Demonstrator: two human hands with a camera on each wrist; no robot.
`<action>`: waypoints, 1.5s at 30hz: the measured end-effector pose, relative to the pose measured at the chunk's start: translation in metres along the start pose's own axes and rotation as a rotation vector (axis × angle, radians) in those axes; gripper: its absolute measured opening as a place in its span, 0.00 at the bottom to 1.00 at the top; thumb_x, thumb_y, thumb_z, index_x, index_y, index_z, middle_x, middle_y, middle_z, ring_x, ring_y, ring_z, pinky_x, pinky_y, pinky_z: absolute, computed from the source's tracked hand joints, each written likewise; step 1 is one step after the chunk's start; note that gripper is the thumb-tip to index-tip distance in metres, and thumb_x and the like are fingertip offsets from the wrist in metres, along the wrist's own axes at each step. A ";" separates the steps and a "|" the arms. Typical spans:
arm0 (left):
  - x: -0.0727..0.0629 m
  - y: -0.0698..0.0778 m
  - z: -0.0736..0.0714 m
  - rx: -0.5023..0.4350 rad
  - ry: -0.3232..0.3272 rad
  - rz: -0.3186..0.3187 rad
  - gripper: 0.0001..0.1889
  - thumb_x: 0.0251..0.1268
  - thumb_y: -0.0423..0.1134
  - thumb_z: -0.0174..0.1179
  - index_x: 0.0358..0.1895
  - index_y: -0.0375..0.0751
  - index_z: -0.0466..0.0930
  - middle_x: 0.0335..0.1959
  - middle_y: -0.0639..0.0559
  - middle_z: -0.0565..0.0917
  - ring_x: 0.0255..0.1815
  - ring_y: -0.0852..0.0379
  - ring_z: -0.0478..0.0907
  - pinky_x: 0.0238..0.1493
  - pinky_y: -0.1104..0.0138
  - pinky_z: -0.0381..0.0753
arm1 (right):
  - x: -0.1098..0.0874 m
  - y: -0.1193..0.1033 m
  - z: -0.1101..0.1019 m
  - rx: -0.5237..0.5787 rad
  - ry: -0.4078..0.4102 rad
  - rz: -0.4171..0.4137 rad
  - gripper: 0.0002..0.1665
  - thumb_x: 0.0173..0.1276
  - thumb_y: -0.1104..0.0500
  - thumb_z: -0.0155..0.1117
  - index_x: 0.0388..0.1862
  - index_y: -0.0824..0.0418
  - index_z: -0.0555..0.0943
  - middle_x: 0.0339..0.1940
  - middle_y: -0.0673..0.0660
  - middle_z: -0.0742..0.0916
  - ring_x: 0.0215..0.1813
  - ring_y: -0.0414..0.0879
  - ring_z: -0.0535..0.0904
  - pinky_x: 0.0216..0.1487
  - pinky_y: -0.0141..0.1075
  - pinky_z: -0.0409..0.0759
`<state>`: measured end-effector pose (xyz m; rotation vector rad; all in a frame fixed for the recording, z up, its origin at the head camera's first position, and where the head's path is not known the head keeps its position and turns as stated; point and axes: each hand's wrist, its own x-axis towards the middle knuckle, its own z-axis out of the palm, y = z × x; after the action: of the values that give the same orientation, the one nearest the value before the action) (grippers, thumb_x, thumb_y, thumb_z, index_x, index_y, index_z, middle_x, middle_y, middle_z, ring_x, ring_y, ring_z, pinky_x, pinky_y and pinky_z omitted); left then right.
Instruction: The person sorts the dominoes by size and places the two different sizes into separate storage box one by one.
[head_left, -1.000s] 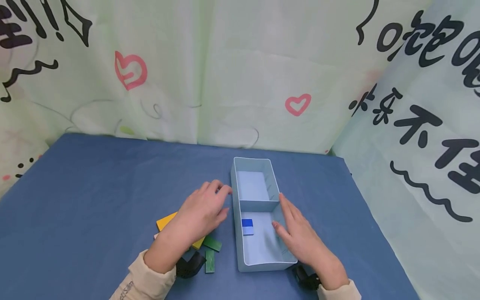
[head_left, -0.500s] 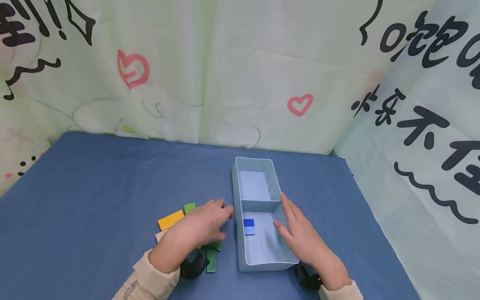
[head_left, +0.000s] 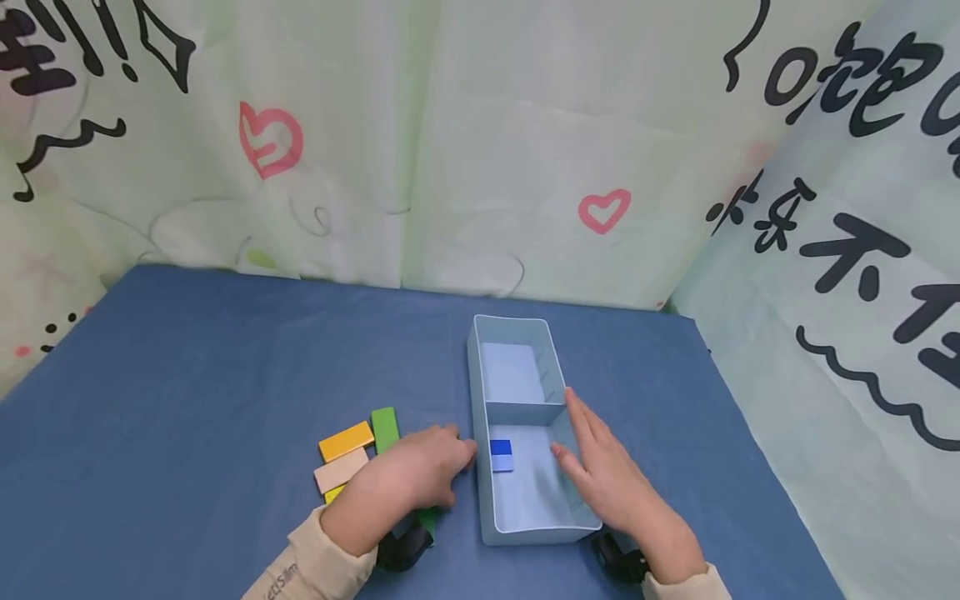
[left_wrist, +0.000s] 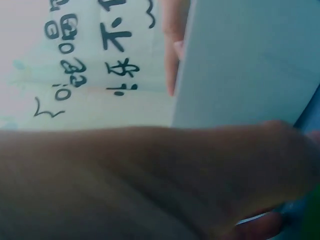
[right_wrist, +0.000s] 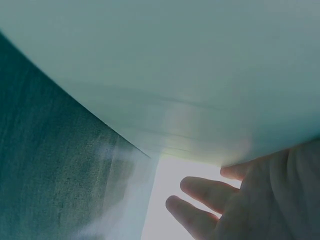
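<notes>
Two-compartment box [head_left: 525,414]: on the counter [head_left: 225,417]
Left hand [head_left: 431,467]: bent down at the box's nine o'clock; cannot tell whether gripping
Right hand [head_left: 611,479]: straight-fingered, holding nothing; along the box's three o'clock side
Blue block [head_left: 501,456]: inside the near compartment [head_left: 532,504], toward ten o'clock
Orange block [head_left: 346,442], green block [head_left: 386,429]: left hand's ten o'clock

left sleeve [head_left: 333,550]: "…Slim" | right-side curtain [head_left: 750,321]: "乐", "不"; other characters unclear
</notes>
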<state>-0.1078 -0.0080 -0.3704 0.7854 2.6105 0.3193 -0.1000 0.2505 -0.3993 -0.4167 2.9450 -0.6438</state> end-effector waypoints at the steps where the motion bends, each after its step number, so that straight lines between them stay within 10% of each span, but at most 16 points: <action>1: 0.001 0.000 0.002 0.014 0.007 0.002 0.15 0.54 0.37 0.74 0.43 0.46 0.80 0.40 0.51 0.76 0.38 0.56 0.70 0.38 0.64 0.75 | 0.000 0.000 0.000 0.000 -0.001 -0.002 0.44 0.79 0.47 0.49 0.83 0.55 0.40 0.81 0.65 0.57 0.79 0.65 0.55 0.71 0.65 0.60; 45: 0.009 -0.001 0.018 0.045 0.114 0.057 0.08 0.59 0.29 0.68 0.36 0.45 0.79 0.36 0.51 0.75 0.33 0.57 0.69 0.33 0.68 0.72 | -0.002 -0.001 0.002 0.031 -0.013 0.008 0.44 0.80 0.46 0.48 0.83 0.54 0.40 0.81 0.65 0.56 0.79 0.66 0.54 0.70 0.66 0.60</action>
<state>-0.1074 -0.0016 -0.3897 0.8825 2.7135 0.3324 -0.0980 0.2493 -0.4004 -0.4039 2.9191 -0.6818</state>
